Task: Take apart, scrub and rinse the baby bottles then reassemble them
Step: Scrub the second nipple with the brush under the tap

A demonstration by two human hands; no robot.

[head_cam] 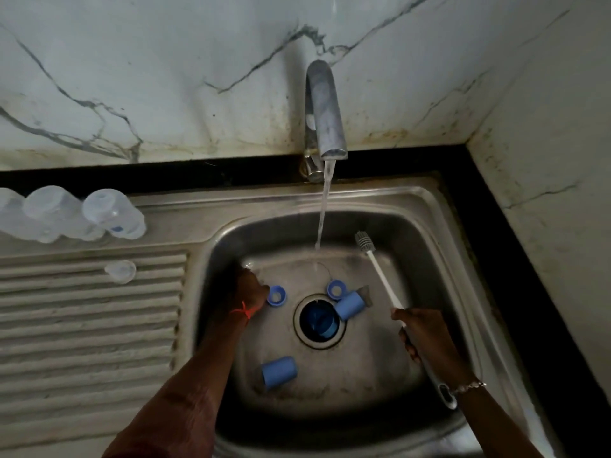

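Bottles (112, 213) three, caps (279, 371) two, rings (276, 295) two, brush (380, 269) one, drain piece (320, 322) one

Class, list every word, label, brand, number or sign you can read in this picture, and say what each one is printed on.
Nothing here can be read.
Clear bottle at the right end of the row: a small blue mark, too blurred to read.
Blue caps, bottle brush and tap: no print visible.
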